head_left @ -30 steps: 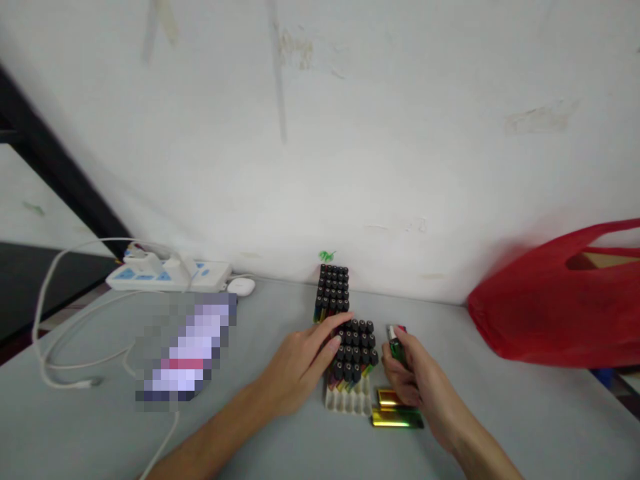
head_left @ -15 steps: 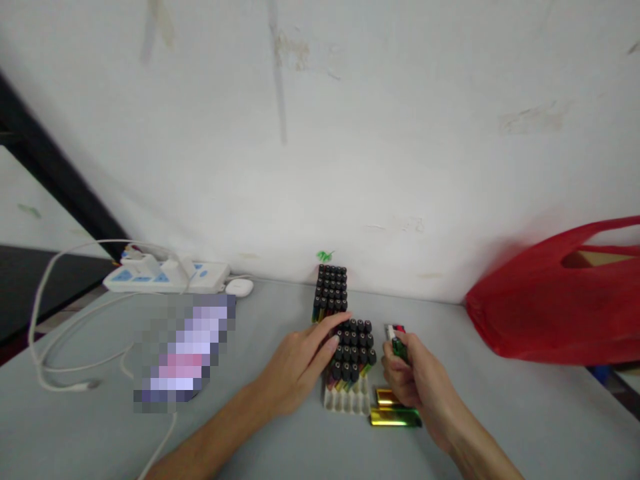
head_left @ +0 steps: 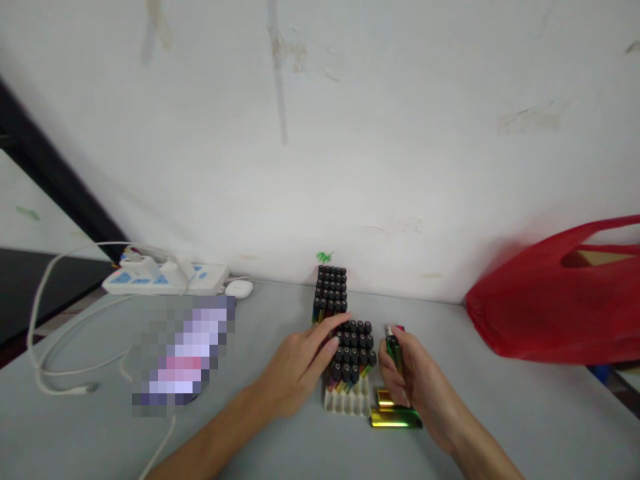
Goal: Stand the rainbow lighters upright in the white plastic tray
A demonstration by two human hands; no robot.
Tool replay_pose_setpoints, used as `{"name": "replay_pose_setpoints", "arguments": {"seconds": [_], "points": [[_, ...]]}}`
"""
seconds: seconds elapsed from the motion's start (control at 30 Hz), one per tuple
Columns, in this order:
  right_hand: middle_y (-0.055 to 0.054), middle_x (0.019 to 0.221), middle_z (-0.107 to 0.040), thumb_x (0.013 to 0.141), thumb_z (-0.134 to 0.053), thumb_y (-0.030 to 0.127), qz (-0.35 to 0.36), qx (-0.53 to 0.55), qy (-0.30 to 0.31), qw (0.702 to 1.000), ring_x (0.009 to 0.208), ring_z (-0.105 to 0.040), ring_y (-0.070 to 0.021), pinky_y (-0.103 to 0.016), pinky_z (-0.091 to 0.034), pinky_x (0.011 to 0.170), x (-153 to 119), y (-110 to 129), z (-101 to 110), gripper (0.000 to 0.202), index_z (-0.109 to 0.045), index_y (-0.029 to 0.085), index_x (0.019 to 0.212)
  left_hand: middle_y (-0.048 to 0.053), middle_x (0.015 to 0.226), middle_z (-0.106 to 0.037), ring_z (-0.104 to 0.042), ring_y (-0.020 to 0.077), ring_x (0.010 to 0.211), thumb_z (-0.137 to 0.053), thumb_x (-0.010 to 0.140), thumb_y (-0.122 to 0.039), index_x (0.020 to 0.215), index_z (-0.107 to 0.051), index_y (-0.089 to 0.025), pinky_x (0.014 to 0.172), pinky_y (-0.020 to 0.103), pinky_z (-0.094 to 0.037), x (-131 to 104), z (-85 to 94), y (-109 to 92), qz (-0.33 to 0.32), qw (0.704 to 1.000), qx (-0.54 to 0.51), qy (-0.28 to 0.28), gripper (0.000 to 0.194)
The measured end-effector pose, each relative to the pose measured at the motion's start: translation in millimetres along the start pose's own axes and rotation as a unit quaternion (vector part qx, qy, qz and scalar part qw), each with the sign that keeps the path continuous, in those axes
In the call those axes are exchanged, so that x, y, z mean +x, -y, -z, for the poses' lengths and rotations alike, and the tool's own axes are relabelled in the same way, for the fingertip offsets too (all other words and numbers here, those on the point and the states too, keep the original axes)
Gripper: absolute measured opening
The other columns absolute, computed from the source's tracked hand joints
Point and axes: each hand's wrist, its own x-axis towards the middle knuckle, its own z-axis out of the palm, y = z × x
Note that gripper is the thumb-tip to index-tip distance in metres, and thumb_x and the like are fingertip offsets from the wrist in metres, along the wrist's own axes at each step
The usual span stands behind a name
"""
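Observation:
My left hand [head_left: 297, 367] lies against the left side of a block of black-capped lighters [head_left: 354, 339], its index finger and thumb stretched apart and touching them. These lighters have shiny, many-coloured bodies and stand in rows, caps up, in a pale moulded tray [head_left: 347, 403] whose front pockets are bare. To the right, my right hand [head_left: 413, 373] is closed around a green lighter [head_left: 394, 347]. A silver and red end shows above the fingers; the lower part is hidden by the hand. Below that hand, two shiny gold-green pieces [head_left: 395, 419] lie flat on the table.
A second block of black-capped lighters [head_left: 330, 287] stands behind, near the wall. At the left are a blurred-out phone [head_left: 190, 353], a white power strip [head_left: 165, 277], cables and a small white case [head_left: 239, 288]. A red bag [head_left: 555, 307] sits at the right.
My right hand has turned the lighter slightly, so it stands more upright between the fingers and shows more of its green body. My left hand has stayed in place.

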Motion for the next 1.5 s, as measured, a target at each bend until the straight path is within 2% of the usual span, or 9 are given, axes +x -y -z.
{"name": "replay_pose_setpoints", "arguments": {"seconds": [0.13,0.27,0.43,0.87,1.03,1.13,1.23,1.4,1.5], "points": [[0.012,0.060,-0.021,0.076,-0.070,0.085,-0.011,-0.021,-0.001,1.000,0.051,-0.009,-0.0071,-0.024,-0.008,0.046,-2,4,0,0.068,-0.040,0.025,0.065,0.001,0.155,-0.074,-0.076,0.0257,0.133,-0.040,0.122,-0.045,0.165,-0.055,-0.037,0.118,0.038,-0.056,0,-0.2,0,0.000,1.000,-0.001,0.001,0.047],[0.011,0.059,-0.019,0.081,-0.064,0.081,0.000,-0.040,-0.041,0.998,0.052,-0.009,-0.0076,-0.024,-0.007,0.047,-3,1,-2,0.064,-0.034,0.027,0.063,0.002,0.154,-0.075,-0.076,0.0262,0.134,-0.039,0.121,-0.045,0.165,-0.056,-0.034,0.122,0.040,-0.054,1,0.1,-1,-0.001,1.000,-0.001,0.004,0.048],[0.011,0.059,-0.018,0.080,-0.063,0.078,0.008,-0.048,-0.073,0.996,0.052,-0.010,-0.0084,-0.024,-0.008,0.047,-4,-2,-4,0.060,-0.035,0.028,0.065,0.002,0.153,-0.076,-0.076,0.0257,0.132,-0.040,0.121,-0.044,0.165,-0.055,-0.035,0.121,0.039,-0.054,1,0.5,-1,0.001,1.000,0.001,0.001,0.047],[0.012,0.057,-0.018,0.074,-0.067,0.084,0.018,-0.046,-0.058,0.997,0.052,-0.008,-0.0067,-0.023,-0.008,0.047,-7,4,-8,0.066,-0.035,0.027,0.063,0.001,0.157,-0.073,-0.074,0.0249,0.137,-0.039,0.122,-0.044,0.166,-0.053,-0.036,0.125,0.039,-0.050,0,0.2,0,0.003,1.000,0.002,0.008,0.047],[0.012,0.058,-0.018,0.078,-0.066,0.086,0.012,-0.041,-0.060,0.997,0.052,-0.007,-0.0068,-0.023,-0.009,0.047,-4,-1,-5,0.068,-0.036,0.027,0.064,0.002,0.158,-0.072,-0.074,0.0261,0.136,-0.040,0.122,-0.044,0.166,-0.054,-0.035,0.121,0.039,-0.054,0,0.1,0,-0.001,1.000,0.002,0.004,0.047],[0.012,0.059,-0.020,0.082,-0.065,0.091,0.015,-0.037,-0.034,0.999,0.052,-0.007,-0.0070,-0.023,-0.010,0.046,-2,-2,-3,0.071,-0.041,0.026,0.067,0.002,0.160,-0.071,-0.072,0.0266,0.139,-0.039,0.122,-0.044,0.166,-0.054,-0.035,0.123,0.040,-0.052,0,-0.1,0,-0.003,1.000,0.002,0.004,0.047],[0.010,0.061,-0.031,0.089,-0.066,0.090,0.083,-0.049,-0.017,0.995,0.051,-0.017,-0.0079,-0.022,-0.016,0.045,-6,3,-5,0.069,-0.053,0.023,0.078,0.001,0.160,-0.071,-0.073,0.0257,0.139,-0.039,0.122,-0.043,0.166,-0.053,-0.036,0.121,0.039,-0.052,0,-0.2,1,-0.002,1.000,0.002,0.008,0.047],[0.007,0.064,-0.048,0.106,-0.058,0.076,0.199,-0.109,-0.019,0.974,0.049,-0.036,-0.0124,-0.024,-0.031,0.046,-19,15,-8,0.055,-0.068,0.022,0.108,-0.001,0.155,-0.074,-0.076,0.0240,0.130,-0.039,0.122,-0.044,0.167,-0.051,-0.039,0.113,0.035,-0.054,-1,-0.4,2,0.002,1.000,0.005,0.008,0.046],[0.002,0.069,-0.060,0.111,-0.058,0.067,0.249,-0.146,0.001,0.957,0.062,-0.052,-0.0167,-0.028,-0.046,0.062,-21,18,-4,0.047,-0.074,0.023,0.110,-0.001,0.153,-0.075,-0.078,0.0233,0.125,-0.038,0.122,-0.044,0.167,-0.051,-0.040,0.108,0.034,-0.056,-1,-0.9,3,0.004,1.000,0.006,0.010,0.046]]}}
